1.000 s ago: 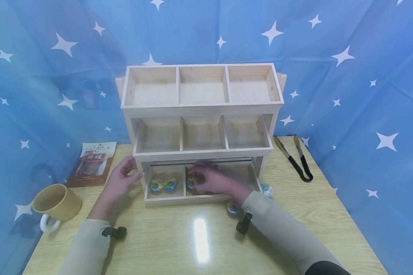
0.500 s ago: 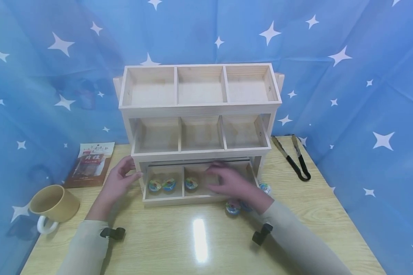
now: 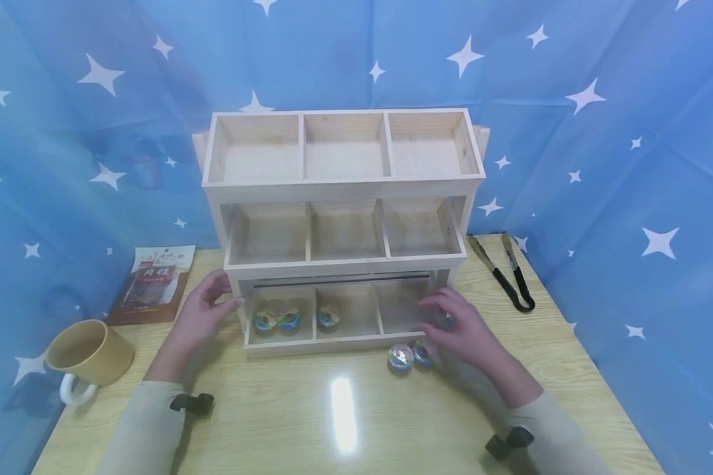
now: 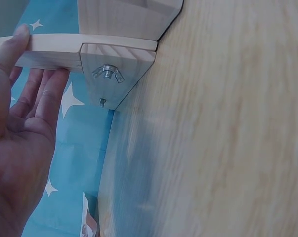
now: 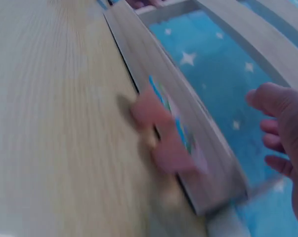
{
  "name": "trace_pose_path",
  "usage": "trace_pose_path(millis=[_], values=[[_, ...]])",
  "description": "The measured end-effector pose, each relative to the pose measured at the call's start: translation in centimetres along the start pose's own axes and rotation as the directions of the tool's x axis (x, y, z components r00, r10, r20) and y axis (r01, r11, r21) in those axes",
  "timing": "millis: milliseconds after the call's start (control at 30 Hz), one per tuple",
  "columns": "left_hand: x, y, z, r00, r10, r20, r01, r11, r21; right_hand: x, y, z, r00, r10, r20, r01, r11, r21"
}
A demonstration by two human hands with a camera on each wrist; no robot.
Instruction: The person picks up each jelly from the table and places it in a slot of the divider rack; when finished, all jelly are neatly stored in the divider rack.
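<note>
A three-tier wooden rack [image 3: 344, 192] stands at the back of the table. My left hand [image 3: 204, 316] grips its left side; in the left wrist view, the thumb and fingers lie on opposite faces of the wooden bar [image 4: 55, 49]. My right hand [image 3: 466, 330] is at the rack's lower right corner, fingers spread and holding nothing. Two small lidded cups [image 3: 277, 320] sit in the bottom tier's left compartment, one small cup [image 3: 328, 317] in its middle one. Two more cups [image 3: 401, 357] rest on the table before the rack; another [image 3: 449, 320] is mostly hidden behind my right hand.
A tan mug [image 3: 92, 353] and a brown-and-white packet [image 3: 151, 285] are on the left of the table. Black-handled tongs [image 3: 511, 277] lie at the right. A blue star-patterned curtain [image 3: 333, 53] hangs behind and at both sides.
My right hand has let go of a small cup in the bottom middle compartment and moved right, past the rack's corner. My left hand has stayed on the rack's side.
</note>
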State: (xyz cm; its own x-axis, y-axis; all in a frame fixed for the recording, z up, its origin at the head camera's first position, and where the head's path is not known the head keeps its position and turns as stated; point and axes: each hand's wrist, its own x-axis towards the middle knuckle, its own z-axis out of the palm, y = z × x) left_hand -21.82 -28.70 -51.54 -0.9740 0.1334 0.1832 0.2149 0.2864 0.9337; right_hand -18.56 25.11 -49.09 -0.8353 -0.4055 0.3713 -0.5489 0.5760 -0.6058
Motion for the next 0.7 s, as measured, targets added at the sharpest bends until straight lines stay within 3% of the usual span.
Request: trace_pose_path(millis=[133,300,567,700], values=[[0.1,0.0,0.1,1.000,0.001,-0.001,-0.001,1.000,-0.010,-2.2,1.8,-1.3,0.996,-0.005,-0.094,0.004,1.000,-0.017],[0.1,0.0,0.0,1.000,-0.012,-0.007,0.012,1.000,0.015,-4.3,3.6,-2.1,0.991,0.037,-0.127,-0.046,0.996,-0.073],[0.1,0.1,0.1,1.000,-0.009,-0.013,0.009,1.000,0.024,-5.7,5.2,-2.1,0.980,0.188,-0.059,-0.194,0.973,-0.122],[0.1,0.2,0.1,1.000,-0.005,-0.011,0.005,1.000,0.013,-5.8,5.8,-1.8,0.973,0.230,-0.025,-0.231,0.966,-0.118]])
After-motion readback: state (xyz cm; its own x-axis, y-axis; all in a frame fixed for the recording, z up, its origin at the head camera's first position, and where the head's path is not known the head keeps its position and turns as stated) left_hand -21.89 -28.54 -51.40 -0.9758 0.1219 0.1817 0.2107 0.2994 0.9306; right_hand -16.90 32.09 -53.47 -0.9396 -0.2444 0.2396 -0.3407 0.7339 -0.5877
